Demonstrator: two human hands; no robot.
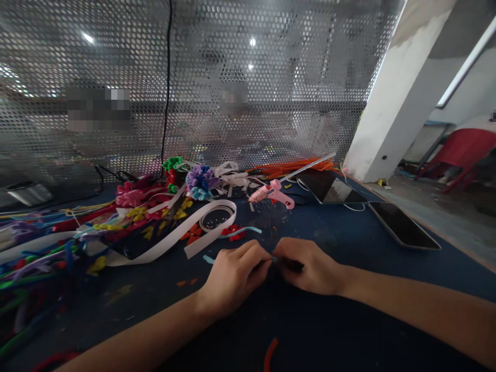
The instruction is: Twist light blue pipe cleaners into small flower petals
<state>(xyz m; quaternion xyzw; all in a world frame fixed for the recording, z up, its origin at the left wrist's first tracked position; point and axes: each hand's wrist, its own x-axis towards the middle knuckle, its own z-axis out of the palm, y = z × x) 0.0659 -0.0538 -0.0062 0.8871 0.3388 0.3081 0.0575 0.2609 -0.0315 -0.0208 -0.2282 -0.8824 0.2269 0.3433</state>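
— What covered the blue table (349,232)?
— Heaped pipe cleaners (34,258) at the left, within reach; two dark phones (403,225) lay aside at the right.
— And the glue gun (271,194)?
— One, pink, resting behind the work.
— The hands?
— The left hand (232,276) and right hand (312,268) together pinched one light-blue pipe cleaner (209,259) against the table, steadying it.

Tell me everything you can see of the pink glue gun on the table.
The pink glue gun looks like glossy plastic. It lies on its side on the blue table, nozzle pointing left, handle angled down to the right. A pale glue stick juts from its back, up and to the right, over the orange pipe cleaners. No hand touches it; both hands work nearer the camera. Whether it is plugged in cannot be told.
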